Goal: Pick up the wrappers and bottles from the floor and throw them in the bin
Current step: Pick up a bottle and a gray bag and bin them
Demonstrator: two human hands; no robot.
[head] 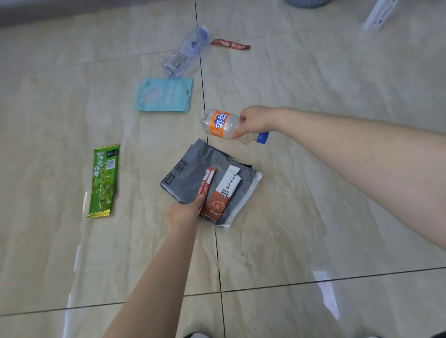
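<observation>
My right hand [254,120] grips an empty clear bottle with an orange label [220,123] and a blue cap, held just above the floor. My left hand [187,211] pinches a stack of wrappers: a grey plastic bag [185,173] with a thin red sachet [207,181] and a brown-and-white sachet [223,195] on top. On the floor lie a green wrapper [103,181] at the left, a teal wipes pack [164,95], a crushed clear bottle [185,51] with a blue cap, and a small dark red sachet [230,44] farther off. No bin is identifiable.
The floor is glossy beige tile with dark grout lines. A white object [379,14] stands at the top right, and a grey-blue rounded object [306,3] sits at the top edge. Dark shoe tips show at the bottom edge.
</observation>
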